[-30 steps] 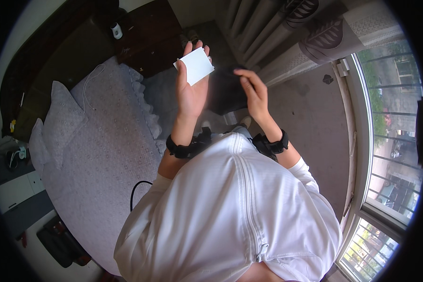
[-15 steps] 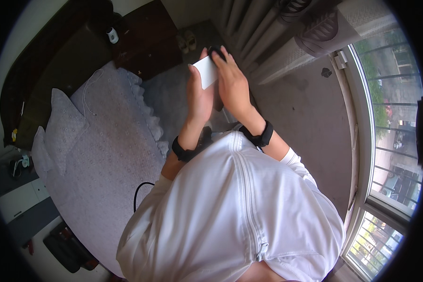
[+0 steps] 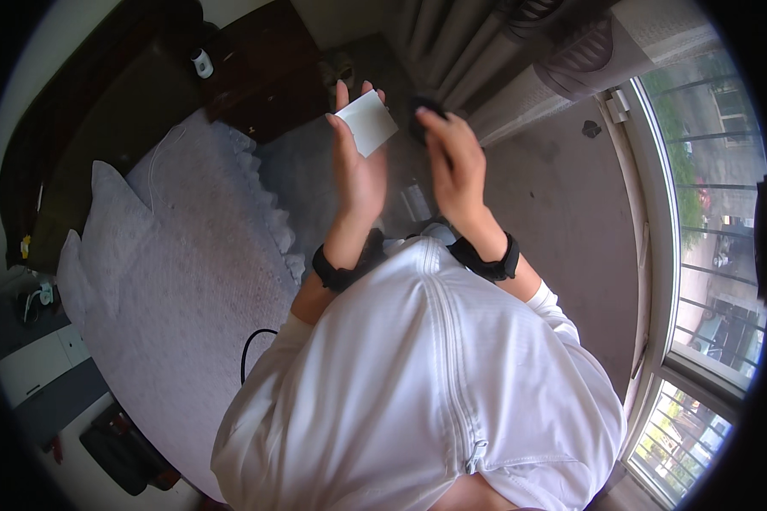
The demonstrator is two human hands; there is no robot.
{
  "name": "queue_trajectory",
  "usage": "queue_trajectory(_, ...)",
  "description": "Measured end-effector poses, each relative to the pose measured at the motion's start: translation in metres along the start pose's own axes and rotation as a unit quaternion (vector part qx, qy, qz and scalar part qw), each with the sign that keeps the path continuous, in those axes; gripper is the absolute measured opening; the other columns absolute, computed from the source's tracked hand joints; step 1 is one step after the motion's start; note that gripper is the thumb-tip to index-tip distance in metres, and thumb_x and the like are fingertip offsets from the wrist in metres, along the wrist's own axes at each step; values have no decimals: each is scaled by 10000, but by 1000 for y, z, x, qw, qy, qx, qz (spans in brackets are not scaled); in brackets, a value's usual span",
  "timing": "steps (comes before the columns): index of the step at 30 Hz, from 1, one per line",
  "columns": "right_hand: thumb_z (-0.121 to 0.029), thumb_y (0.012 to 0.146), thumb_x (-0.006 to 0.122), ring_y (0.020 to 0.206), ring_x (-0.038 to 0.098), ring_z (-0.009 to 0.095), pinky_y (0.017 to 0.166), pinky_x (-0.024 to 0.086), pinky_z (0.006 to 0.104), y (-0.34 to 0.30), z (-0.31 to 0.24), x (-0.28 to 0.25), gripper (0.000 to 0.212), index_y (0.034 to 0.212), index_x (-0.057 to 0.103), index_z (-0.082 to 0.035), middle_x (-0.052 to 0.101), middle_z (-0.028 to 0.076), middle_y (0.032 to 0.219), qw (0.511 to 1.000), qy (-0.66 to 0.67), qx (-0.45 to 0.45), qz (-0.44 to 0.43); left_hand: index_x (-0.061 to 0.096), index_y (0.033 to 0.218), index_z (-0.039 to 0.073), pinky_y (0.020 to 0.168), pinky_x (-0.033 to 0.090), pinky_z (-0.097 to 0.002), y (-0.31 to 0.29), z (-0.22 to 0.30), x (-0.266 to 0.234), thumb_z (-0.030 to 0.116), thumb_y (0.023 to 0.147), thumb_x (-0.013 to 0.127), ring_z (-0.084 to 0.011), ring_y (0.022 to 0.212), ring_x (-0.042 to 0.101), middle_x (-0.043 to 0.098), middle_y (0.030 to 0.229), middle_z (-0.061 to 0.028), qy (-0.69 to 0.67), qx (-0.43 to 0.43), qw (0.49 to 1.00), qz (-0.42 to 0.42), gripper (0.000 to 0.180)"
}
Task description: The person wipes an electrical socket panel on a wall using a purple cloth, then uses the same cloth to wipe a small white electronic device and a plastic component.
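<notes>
Left fingers (image 3: pixel 343 128) closed on a white card (image 3: pixel 366 122), pinched along its lower left edge; the card is held up at chest height, tilted, its long axis running toward the upper left. Right fingers (image 3: pixel 435 128) curled about a small dark object (image 3: pixel 424 109), just right of the card and apart from it; what the object is cannot be told. Left hand (image 3: pixel 358 175) is thus on the card, right hand (image 3: pixel 456 166) just beside. Black wristbands (image 3: pixel 486 260) on both forearms. Below left, a bed (image 3: pixel 170 281); beyond, curtains (image 3: pixel 486 51).
</notes>
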State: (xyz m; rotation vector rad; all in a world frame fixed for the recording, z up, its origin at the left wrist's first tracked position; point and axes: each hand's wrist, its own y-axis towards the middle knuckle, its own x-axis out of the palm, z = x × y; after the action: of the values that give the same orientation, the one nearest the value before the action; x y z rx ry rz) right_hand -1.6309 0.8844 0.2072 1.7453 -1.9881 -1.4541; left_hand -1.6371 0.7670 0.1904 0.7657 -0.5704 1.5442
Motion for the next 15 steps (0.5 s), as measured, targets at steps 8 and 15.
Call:
queue_trajectory(8, -68, 659, 543, 1038, 510, 273, 801, 447, 373, -18, -7, 21, 284, 938, 597, -72, 565, 66, 1067, 986, -114, -94, -73, 164, 1353, 131, 983, 258, -330, -4, -2, 8, 516, 883, 220, -234, 1184, 335, 316, 1327, -111, 10, -26, 998, -54, 610)
queue_trajectory(15, 64, 738, 475, 936, 531, 290, 785, 440, 331, -31, 49, 13, 262, 966, 563, -28, 538, 113, 1100, 982, -79, 103, -138, 116, 1360, 147, 1023, 230, -357, 1, 13, 7, 530, 864, 240, -274, 1237, 274, 249, 1360, -121, -26, -3, 996, -88, 639)
